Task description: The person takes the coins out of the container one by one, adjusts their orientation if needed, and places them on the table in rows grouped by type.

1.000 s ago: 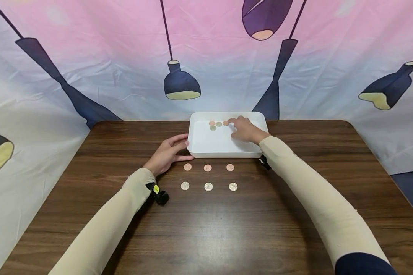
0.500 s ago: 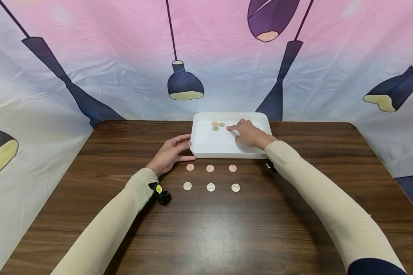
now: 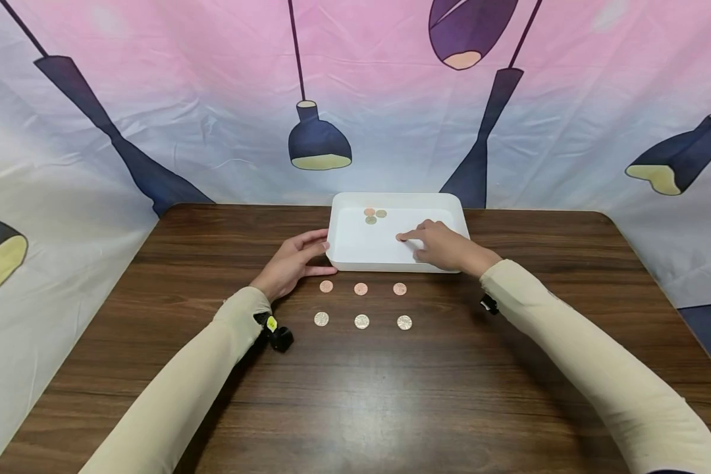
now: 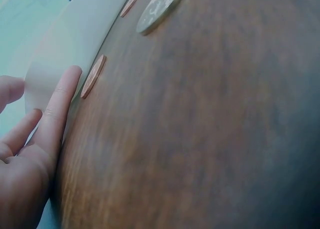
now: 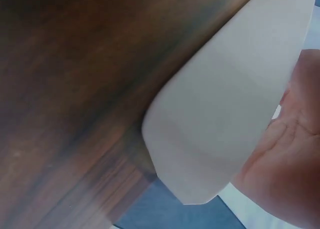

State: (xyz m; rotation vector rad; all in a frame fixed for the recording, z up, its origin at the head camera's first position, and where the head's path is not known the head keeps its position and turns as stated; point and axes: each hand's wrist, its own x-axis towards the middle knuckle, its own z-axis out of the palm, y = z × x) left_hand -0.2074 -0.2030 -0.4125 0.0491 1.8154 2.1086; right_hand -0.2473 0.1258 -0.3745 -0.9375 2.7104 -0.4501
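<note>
A white tray (image 3: 355, 250) stands at the far side of the wooden table. My left hand (image 3: 293, 264) rests along its left side with fingers extended; in the left wrist view one straight finger (image 4: 57, 106) lies along the tray wall. Inside the tray, my right hand (image 3: 444, 245) presses a copper coin (image 3: 399, 237) with its outstretched index finger, which partly covers it. A copper coin (image 3: 370, 212) and two silvery coins (image 3: 371, 220) lie close together near the tray's back left. In the right wrist view the tray wall hides most of my hand (image 5: 287, 154).
Before the tray, on the table (image 3: 343, 395), lie three copper coins (image 3: 361, 289) in a row. Nearer to me is a row of three silvery coins (image 3: 362, 322). A printed cloth (image 3: 213, 118) hangs right behind the table.
My right index finger has slid one copper coin from beside the other coins toward the front of the tray. My left hand has stayed at the tray's side.
</note>
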